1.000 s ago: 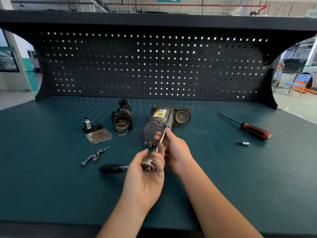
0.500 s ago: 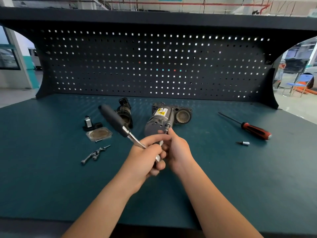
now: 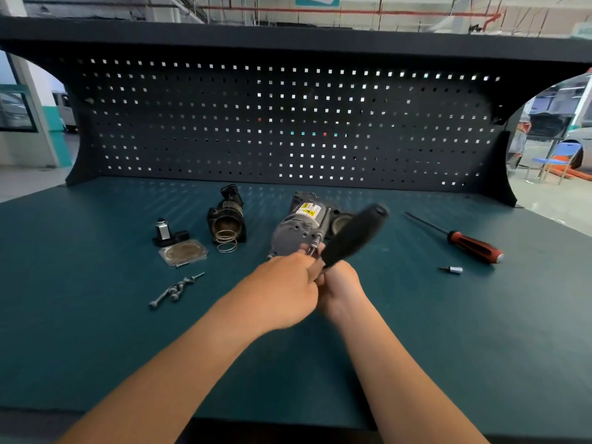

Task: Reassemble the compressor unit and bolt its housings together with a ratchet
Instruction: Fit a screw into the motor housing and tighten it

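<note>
Compressor unit (image 3: 296,229) lying on the bench (image 3: 96,331). Left hand (image 3: 282,290) grips the ratchet (image 3: 355,233) near its head; right hand (image 3: 339,283) pinches its shaft. Step: probably bolt tightening; the next stroke needs the socket kept seated.

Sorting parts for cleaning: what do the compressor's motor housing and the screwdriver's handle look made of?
The compressor motor housing looks like cast metal: dull grey, matte, with a faint sheen. The screwdriver handle seems plastic or rubber: red with black grip sections, slightly glossy. Its shaft looks like dark steel.
</note>
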Action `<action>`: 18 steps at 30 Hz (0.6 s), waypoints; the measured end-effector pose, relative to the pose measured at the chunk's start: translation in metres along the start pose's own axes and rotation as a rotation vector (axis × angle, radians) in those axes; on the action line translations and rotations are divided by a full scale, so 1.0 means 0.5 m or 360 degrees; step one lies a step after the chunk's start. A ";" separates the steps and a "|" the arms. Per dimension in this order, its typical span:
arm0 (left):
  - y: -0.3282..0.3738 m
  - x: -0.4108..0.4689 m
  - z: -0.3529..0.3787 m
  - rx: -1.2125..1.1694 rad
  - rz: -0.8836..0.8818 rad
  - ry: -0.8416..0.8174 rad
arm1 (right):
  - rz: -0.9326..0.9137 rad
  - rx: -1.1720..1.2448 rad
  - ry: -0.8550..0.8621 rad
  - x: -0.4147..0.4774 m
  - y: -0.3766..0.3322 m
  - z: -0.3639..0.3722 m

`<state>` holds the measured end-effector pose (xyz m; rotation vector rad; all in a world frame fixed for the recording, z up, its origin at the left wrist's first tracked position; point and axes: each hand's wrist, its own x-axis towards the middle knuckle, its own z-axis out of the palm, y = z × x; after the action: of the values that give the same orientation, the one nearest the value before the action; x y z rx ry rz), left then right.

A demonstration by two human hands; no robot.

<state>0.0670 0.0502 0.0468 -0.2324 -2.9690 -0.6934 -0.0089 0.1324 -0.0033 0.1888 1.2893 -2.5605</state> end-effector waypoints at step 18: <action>-0.052 -0.018 0.062 -0.1537 -0.0146 0.0218 | -0.0027 -0.0198 -0.0198 -0.011 0.004 0.013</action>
<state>0.0698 0.0400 0.0067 -0.0873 -2.2810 -1.9928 -0.0031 0.1271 0.0006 -0.0061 1.4015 -2.4527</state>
